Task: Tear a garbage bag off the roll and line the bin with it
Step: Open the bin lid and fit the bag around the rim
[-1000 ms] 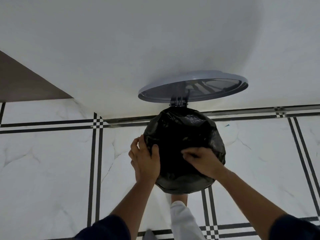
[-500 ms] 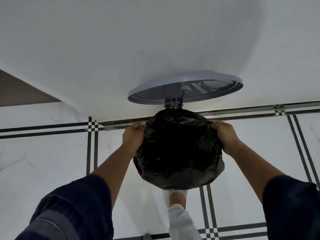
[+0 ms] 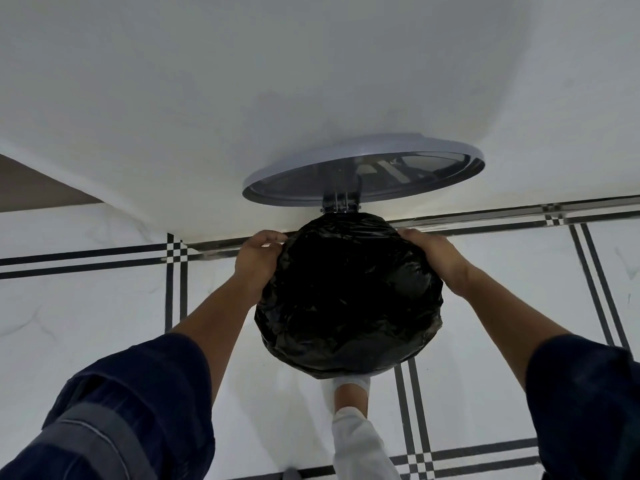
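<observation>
With the bin (image 3: 349, 367) seen straight down its upright axis, the open mouth faces the camera and the garbage bag (image 3: 349, 299) covers it entirely, film folded over the rim all round. Lid (image 3: 363, 168) stands hinged up at the far side, against the wall; a foot (image 3: 349, 388) at the near base, probably on the pedal. Left hand (image 3: 258, 263) and right hand (image 3: 434, 258) sit opposite each other on the far half of the rim, fingers curled over the film, gripping it. Both equally near. I'd judge the remaining move is outward and down the sides from each grip; the near edge looks seated.
</observation>
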Motion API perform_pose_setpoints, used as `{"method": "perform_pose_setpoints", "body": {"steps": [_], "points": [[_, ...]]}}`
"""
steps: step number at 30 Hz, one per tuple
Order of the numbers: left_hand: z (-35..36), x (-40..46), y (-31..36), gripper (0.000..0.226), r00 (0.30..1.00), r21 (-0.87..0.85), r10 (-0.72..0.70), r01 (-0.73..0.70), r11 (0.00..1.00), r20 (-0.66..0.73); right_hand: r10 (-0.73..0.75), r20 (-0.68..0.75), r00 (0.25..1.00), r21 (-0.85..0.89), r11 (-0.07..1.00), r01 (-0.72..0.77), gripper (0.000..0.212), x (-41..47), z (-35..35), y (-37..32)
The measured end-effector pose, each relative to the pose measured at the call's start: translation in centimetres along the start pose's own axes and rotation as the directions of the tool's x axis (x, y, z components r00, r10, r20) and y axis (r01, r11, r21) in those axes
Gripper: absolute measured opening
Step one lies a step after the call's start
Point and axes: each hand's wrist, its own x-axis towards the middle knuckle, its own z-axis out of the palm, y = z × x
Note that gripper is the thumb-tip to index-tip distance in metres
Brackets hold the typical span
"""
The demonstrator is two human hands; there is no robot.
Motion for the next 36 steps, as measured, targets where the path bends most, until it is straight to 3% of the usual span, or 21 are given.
{"method": "perform_pose_setpoints", "body": {"steps": [3, 5, 7, 12, 15, 17, 19, 21, 24, 28, 32, 36], "points": [[0.2, -0.1, 0.6, 0.027, 0.998, -0.008, -0.033, 0.033, 0.999, 0.045, -0.095, -0.159, 0.983, -0.191, 0.979, 0.064, 0.05, 0.7, 0.3, 0.7], [0.4, -0.3, 0.7, 0.022, 0.996, -0.023, -0.057, 0.059, 0.998, 0.062, -0.098, -0.211, 0.972, -0.098, 0.992, 0.079, 0.044, 1.1, 0.7, 0.7], [0.5, -0.1, 0.3, 0.032, 0.997, -0.015, -0.054, 0.055, 0.998, 0.062, -0.075, -0.22, 0.973, 0.006, 0.997, 0.078, 0.04, 1.1, 1.3, 0.9], [0.9, 0.3, -0.3, 0.036, 0.998, 0.051, -0.059, 0.059, 0.997, -0.007, -0.016, -0.37, 0.929, 0.036, 0.999, 0.031, 0.049, 1.3, 3.1, 0.9], [0.6, 0.3, -1.1, 0.03, 0.995, 0.076, -0.048, 0.054, 0.996, -0.084, 0.07, -0.373, 0.925, 0.035, 0.998, -0.061, 0.044, 1.6, 2.7, 0.2], [0.3, -0.3, -1.5, 0.028, 0.99, 0.077, -0.052, 0.063, 0.995, -0.131, 0.079, -0.372, 0.925, -0.054, 0.993, -0.106, 0.05, 1.9, 2.1, 0.4], [0.0, -1.4, -2.0, 0.031, 0.986, 0.056, -0.05, 0.059, 0.997, -0.162, -0.01, -0.426, 0.905, -0.237, 0.966, -0.101, 0.056, 1.5, 1.6, 1.1], [-0.1, -2.8, -2.7, 0.031, 0.982, -0.002, -0.082, 0.083, 0.997, -0.172, -0.125, -0.519, 0.845, -0.271, 0.962, -0.024, 0.053, 0.0, 1.5, 2.2], [-0.3, -5.4, -3.8, 0.038, 0.978, -0.109, -0.11, 0.091, 0.99, -0.178, -0.145, -0.538, 0.831, -0.095, 0.989, 0.111, 0.041, -4.3, 1.7, 3.0], [0.0, -9.5, -5.7, 0.045, 0.974, -0.217, -0.203, 0.177, 0.96, -0.1, 0.024, -0.339, 0.94, 0.108, 0.994, 0.014, 0.033, -7.7, 2.0, 6.7], [0.8, -12.7, -8.0, 0.032, 0.965, -0.377, -0.247, 0.26, 0.889, 0.083, 0.087, -0.26, 0.962, 0.391, 0.92, 0.023, 0.036, -8.6, 1.7, 8.6], [1.0, -13.4, -9.2, 0.039, 0.969, -0.527, -0.242, 0.176, 0.832, -0.058, 0.226, -0.147, 0.963, 0.606, 0.79, -0.093, 0.023, -8.4, 1.3, 9.0]]}}
